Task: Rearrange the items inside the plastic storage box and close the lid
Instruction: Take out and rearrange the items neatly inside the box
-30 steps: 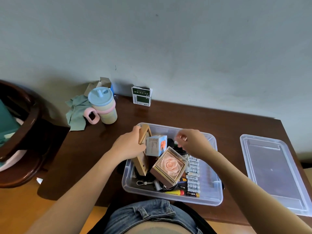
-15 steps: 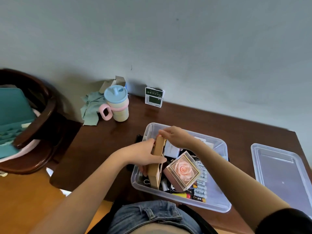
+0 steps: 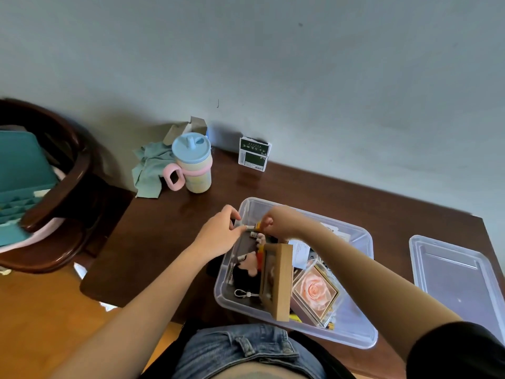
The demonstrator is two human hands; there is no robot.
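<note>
The clear plastic storage box (image 3: 355, 339) stands open on the dark wooden table (image 3: 169, 236). Inside, a wooden frame (image 3: 277, 280) stands on edge beside a clear case with a pink rose (image 3: 314, 289), a dark plush toy (image 3: 247, 272) and a keyring (image 3: 243, 293). Over the box's far left corner my left hand (image 3: 218, 233) and my right hand (image 3: 278, 222) both pinch a small battery-like item (image 3: 250, 227). The clear lid (image 3: 459, 277) lies flat on the table to the right.
A pastel cup with a blue lid (image 3: 194, 162), a green cloth (image 3: 150, 168) and a small green-and-white box (image 3: 252, 154) stand by the wall. A dark wooden chair (image 3: 62, 187) holding a teal item is at left.
My left hand let go of the wooden frame, which now stands alone in the box. Both hands moved to the far left corner and took up a small item.
</note>
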